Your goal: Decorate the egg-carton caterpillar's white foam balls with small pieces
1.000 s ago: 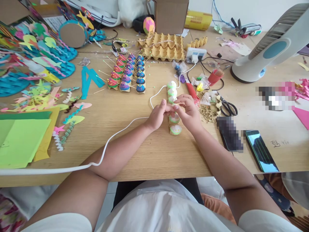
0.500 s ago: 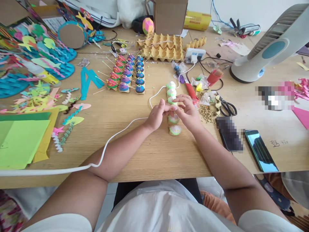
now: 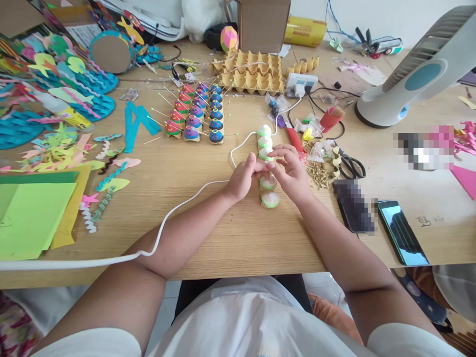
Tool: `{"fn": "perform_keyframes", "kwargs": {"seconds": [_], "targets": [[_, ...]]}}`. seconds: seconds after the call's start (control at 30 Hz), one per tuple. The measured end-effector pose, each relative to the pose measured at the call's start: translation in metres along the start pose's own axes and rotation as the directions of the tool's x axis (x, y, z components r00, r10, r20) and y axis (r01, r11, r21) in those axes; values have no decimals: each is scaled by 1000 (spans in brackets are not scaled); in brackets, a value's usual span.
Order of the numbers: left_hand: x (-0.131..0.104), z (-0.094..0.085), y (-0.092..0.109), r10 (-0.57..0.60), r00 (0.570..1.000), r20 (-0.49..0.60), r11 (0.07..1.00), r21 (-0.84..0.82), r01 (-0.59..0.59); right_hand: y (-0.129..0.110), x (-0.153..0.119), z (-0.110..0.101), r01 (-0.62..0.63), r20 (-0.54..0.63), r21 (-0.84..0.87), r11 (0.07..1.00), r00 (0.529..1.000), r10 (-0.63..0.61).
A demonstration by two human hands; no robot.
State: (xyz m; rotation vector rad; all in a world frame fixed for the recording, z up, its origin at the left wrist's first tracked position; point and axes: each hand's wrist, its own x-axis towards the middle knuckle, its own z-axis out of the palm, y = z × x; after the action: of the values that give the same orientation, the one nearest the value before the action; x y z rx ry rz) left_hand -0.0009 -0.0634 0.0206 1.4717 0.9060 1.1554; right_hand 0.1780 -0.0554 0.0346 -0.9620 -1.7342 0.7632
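A strip of egg-carton cups (image 3: pixel 269 200) runs away from me, its several bumps coated white with green edging; small yellow spots show on the nearest. Over the middle of this strip my two hands meet. My left hand (image 3: pixel 241 179) reaches across from the left, thumb raised apart and forefinger stretched out. On the other side, my right hand (image 3: pixel 292 173) has its thumb against the left fingertips, its fingers bent over the strip. Anything small in the right hand's pinch is too small to make out. The hands partly cover the middle cups.
Painted carton strips (image 3: pixel 193 121) with pins stand behind on the left, egg trays (image 3: pixel 256 74) at the back. Green paper (image 3: pixel 37 213) lies left. A white cable (image 3: pixel 167 218) crosses my left forearm. Scissors (image 3: pixel 351 164), phones (image 3: pixel 401 233) and a fan (image 3: pixel 412 74) are on the right.
Almost nothing differs. Both hands stay over the strip, with the right thumb still at the left fingertips; the whole view has shifted very slightly.
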Motion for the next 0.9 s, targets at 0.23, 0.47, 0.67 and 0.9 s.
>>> {"fn": "perform_keyframes", "kwargs": {"seconds": [0.23,0.47,0.67,0.9], "targets": [[-1,2,6,-100,995,-22,994,-48,99,0,1,-3,95,64,-39,995,994,-93],[2,0,-1,-58,998,13,998,-32,58,-1,2,-5,206,39,-147,967,979,-203],[2,2,-4,-14,1000,9,996,-91,14,-4,4,-7,245,-15,-202,948,967,-253],[2,2,-4,-30,999,-36,998,-63,28,0,4,-7,251,-45,-161,954,964,-261]]}}
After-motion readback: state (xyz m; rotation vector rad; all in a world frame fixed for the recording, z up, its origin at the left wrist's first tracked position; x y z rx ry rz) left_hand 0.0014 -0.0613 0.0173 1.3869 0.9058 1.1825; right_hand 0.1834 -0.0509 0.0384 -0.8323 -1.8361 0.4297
